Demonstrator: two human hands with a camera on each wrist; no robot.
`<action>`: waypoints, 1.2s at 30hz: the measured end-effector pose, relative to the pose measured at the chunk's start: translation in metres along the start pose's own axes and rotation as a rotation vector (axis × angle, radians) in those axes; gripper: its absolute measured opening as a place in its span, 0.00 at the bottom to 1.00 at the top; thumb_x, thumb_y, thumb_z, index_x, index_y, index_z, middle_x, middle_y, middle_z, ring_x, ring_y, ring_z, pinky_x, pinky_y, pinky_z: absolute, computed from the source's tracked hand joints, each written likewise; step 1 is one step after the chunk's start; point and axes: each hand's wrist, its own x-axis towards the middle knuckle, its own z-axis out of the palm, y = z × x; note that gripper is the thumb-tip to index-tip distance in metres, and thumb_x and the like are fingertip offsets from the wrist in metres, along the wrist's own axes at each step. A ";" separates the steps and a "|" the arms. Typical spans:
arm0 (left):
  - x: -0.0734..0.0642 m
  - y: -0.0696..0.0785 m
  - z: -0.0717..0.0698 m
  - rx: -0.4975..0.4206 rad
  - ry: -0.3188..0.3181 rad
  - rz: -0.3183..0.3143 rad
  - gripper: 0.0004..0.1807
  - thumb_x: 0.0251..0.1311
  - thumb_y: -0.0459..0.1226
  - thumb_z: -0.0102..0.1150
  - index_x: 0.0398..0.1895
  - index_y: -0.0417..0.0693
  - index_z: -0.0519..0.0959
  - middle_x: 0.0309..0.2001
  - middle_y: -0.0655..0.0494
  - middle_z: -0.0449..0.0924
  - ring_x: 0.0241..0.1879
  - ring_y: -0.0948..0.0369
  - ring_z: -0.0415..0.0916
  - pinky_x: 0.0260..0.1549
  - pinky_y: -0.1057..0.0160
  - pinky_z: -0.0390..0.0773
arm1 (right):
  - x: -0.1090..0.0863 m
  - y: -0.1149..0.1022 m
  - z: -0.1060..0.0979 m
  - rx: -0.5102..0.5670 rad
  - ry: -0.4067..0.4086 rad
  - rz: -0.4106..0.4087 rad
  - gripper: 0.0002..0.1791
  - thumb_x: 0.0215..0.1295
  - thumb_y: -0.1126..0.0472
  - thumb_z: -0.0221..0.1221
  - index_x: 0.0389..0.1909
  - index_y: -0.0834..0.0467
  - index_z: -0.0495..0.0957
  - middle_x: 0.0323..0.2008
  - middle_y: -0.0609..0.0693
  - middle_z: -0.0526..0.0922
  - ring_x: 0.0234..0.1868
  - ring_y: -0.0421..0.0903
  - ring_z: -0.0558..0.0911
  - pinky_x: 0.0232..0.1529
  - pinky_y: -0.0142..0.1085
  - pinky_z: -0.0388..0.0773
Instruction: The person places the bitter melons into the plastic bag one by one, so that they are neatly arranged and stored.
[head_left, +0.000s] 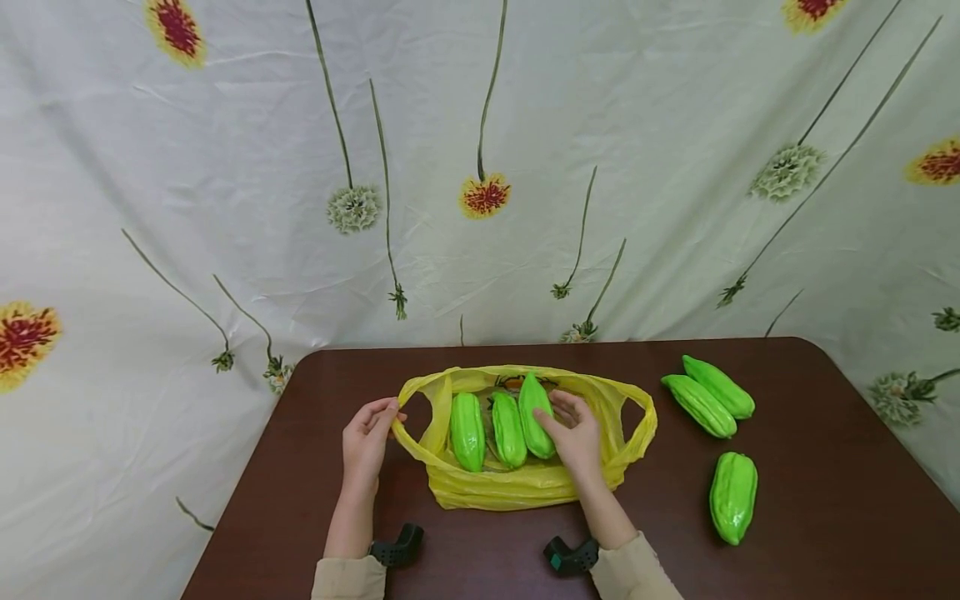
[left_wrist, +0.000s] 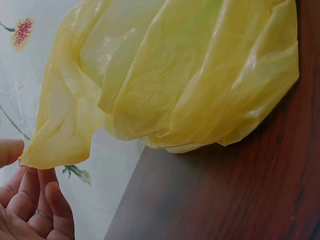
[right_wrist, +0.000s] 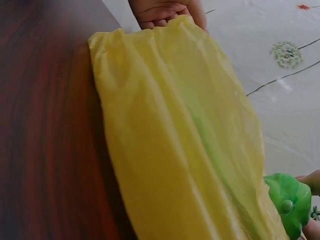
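A yellow plastic bag [head_left: 525, 492] lies on the table with its mouth spread wide. My left hand [head_left: 370, 437] pinches the bag's left handle between thumb and fingertips; the left wrist view shows the handle [left_wrist: 60, 150] drawn out to a corner. Inside the bag's mouth, two green ridged star fruits, one on the left [head_left: 468, 432] and one in the middle [head_left: 508, 429], lie side by side. My right hand [head_left: 577, 433] holds a third star fruit [head_left: 534, 417] by its right side, over the bag's mouth. In the right wrist view its lobed end [right_wrist: 289, 202] shows beyond the bag.
Two more star fruits lie together at the table's back right, one in front [head_left: 699, 406] and one behind [head_left: 720, 388]. Another star fruit [head_left: 733, 497] lies nearer on the right. A flowered cloth [head_left: 420, 250] hangs behind the dark wooden table [head_left: 825, 500].
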 end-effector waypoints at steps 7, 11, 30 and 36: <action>0.000 -0.001 0.000 0.003 0.004 0.004 0.16 0.65 0.41 0.55 0.47 0.37 0.78 0.27 0.63 0.81 0.31 0.67 0.76 0.32 0.69 0.73 | -0.002 0.008 0.007 -0.014 -0.020 0.001 0.26 0.57 0.62 0.65 0.56 0.67 0.72 0.54 0.62 0.75 0.55 0.57 0.74 0.52 0.44 0.73; 0.000 0.001 -0.001 -0.004 -0.005 -0.012 0.16 0.65 0.41 0.55 0.48 0.37 0.78 0.28 0.61 0.81 0.33 0.64 0.77 0.32 0.70 0.73 | -0.003 0.010 0.008 -0.020 -0.026 0.022 0.27 0.58 0.62 0.65 0.57 0.67 0.71 0.54 0.61 0.74 0.56 0.57 0.74 0.53 0.46 0.72; -0.014 0.028 0.002 0.000 -0.014 -0.017 0.15 0.66 0.37 0.53 0.47 0.33 0.77 0.28 0.56 0.82 0.37 0.55 0.77 0.34 0.68 0.73 | -0.004 0.018 0.009 -0.055 -0.037 0.010 0.28 0.57 0.60 0.66 0.57 0.66 0.71 0.53 0.60 0.75 0.55 0.56 0.75 0.54 0.47 0.71; -0.013 0.028 0.002 0.005 -0.011 -0.014 0.15 0.66 0.36 0.53 0.47 0.32 0.77 0.26 0.59 0.81 0.32 0.66 0.76 0.32 0.68 0.73 | -0.004 0.021 0.009 -0.048 -0.057 -0.011 0.28 0.57 0.62 0.65 0.56 0.70 0.70 0.54 0.64 0.74 0.55 0.59 0.74 0.55 0.46 0.71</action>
